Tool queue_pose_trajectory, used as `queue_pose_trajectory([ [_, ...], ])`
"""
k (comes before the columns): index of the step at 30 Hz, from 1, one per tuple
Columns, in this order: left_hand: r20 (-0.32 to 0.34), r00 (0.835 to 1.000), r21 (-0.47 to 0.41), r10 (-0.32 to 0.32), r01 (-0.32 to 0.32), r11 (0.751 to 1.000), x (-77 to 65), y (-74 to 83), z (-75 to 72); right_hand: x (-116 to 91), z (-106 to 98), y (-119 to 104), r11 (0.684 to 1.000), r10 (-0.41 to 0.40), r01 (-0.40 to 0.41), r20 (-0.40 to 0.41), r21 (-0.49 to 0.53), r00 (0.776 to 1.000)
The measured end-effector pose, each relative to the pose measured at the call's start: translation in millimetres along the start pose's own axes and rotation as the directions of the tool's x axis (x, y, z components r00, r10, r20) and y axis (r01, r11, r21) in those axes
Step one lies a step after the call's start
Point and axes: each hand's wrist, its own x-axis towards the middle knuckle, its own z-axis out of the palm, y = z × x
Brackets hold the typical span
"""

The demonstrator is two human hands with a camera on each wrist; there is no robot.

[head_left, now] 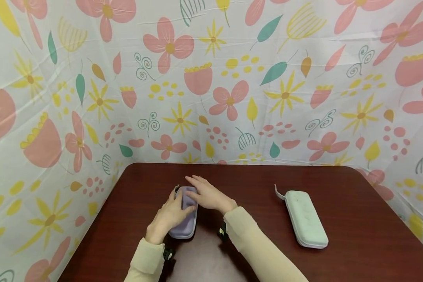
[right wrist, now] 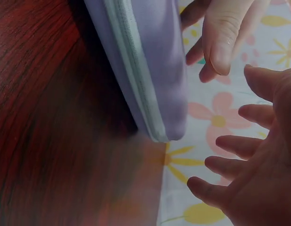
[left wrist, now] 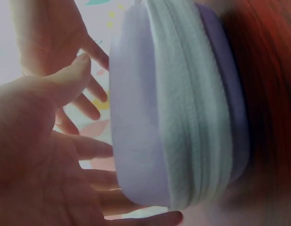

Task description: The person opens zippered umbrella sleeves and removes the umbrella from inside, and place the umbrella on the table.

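Fingers (right wrist: pixel 238 147) outstretched over purple case (head_left: pixel 185 227)

The table (head_left: pixel 248 182) is dark reddish brown, with wood grain and rounded far corners. On it, well apart, lie two long cases: the purple case (head_left: pixel 186 228) at left, the pale green case (head_left: pixel 306 219) at right. The latter's strap (head_left: pixel 279 194) perhaps touches the surface; it shows rather small.

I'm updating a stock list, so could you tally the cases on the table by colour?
Purple case: 1
Pale green case: 1
Total: 2
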Motion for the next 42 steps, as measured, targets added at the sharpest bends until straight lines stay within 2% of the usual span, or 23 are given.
queue_pose_trajectory([
  [4, -0.013, 0.999, -0.017, -0.043, 0.043, 0.999, -0.1, 1.7, 1.6, 9.2, 4.7, 1.6, 1.000, 0.007, -0.008, 0.032, 0.027, 0.999],
  [8, -0.032, 0.998, -0.019, -0.059, 0.058, 0.998, -0.3, 1.6, 5.7, 17.6, 10.7, 4.0, 1.000, 0.013, -0.014, 0.050, 0.027, 0.999],
  [19, -0.073, 0.996, 0.024, -0.055, 0.056, 0.998, -1.2, 4.0, 13.3, 31.6, 21.3, 9.0, 0.999, 0.023, -0.024, 0.051, 0.025, 0.998],
  [26, -0.085, 0.995, 0.053, -0.049, 0.054, 0.997, -2.0, 6.2, 14.3, 33.1, 28.1, 12.7, 0.999, 0.031, -0.030, 0.049, -0.012, 0.998],
  [33, -0.103, 0.994, 0.068, -0.029, 0.036, 0.997, -2.1, 5.1, 15.7, 31.5, 35.0, 17.0, 1.000, -0.007, 0.007, 0.000, -0.023, 1.000],
  [42, -0.063, 0.998, 0.015, -0.026, 0.027, 1.000, -2.3, 5.2, 16.8, 23.9, 34.4, 21.1, 1.000, 0.007, -0.007, -0.018, -0.005, 1.000],
])
